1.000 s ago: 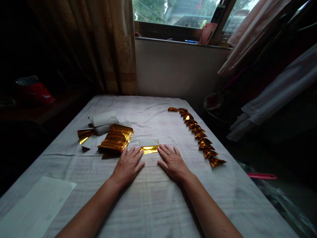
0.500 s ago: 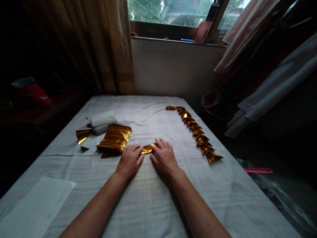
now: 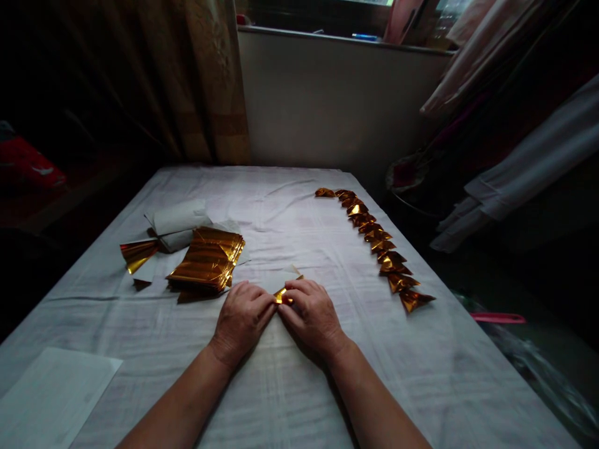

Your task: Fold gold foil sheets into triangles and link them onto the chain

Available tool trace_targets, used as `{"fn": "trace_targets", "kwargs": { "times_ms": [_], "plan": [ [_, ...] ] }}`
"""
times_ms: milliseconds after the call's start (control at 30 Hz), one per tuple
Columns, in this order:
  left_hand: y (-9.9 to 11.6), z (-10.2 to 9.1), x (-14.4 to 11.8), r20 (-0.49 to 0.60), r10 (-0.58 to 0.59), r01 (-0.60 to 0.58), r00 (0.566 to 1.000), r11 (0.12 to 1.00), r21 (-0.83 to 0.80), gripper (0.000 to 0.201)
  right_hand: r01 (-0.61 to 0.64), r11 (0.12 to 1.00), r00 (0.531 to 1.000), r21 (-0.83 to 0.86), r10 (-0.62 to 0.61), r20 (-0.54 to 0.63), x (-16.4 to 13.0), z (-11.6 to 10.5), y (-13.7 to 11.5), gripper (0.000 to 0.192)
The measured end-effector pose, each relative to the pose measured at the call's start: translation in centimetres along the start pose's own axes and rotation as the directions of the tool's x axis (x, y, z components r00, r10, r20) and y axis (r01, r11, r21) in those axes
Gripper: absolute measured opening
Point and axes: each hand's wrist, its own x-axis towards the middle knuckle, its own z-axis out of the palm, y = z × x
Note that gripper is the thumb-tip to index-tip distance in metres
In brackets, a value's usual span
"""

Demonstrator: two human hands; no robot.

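We pinch the gold foil piece [image 3: 282,294] between our left hand [image 3: 242,319] and right hand [image 3: 312,316], fingers closed on it, low over the desk [image 3: 290,386]. Folding well probably means matching edges squarely before pressing the crease flat.

Your left hand [image 3: 243,318] and right hand [image 3: 312,315] meet over a small gold foil piece [image 3: 282,294], fingertips pinching it in a shared grip on the white-clothed surface [image 3: 290,386]. Stack of gold foil sheets [image 3: 206,267] just left; row of folded gold pieces [image 3: 377,240] right.
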Motion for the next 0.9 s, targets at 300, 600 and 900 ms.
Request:
{"fn": "trace_targets", "kwargs": {
  "times_ms": [300,600,900],
  "plan": [
    [-0.2,0.2,0.0,0.023,-0.099,0.102,0.995,0.977,-0.19,0.016,-0.122,0.987,0.992,0.1,0.116,0.058,0.2,0.0,0.2,0.013],
    [-0.1,0.6,0.1,0.006,-0.185,0.183,0.983,0.965,-0.19,0.011,-0.224,0.973,0.974,0.058,0.225,-0.017,0.4,0.9,-0.6,0.009],
    [0.2,0.4,0.6,0.049,-0.241,0.246,0.969,0.954,-0.171,0.006,-0.252,0.968,0.968,-0.001,0.252,0.009,0.5,1.0,-0.9,0.006]
  ]
}}
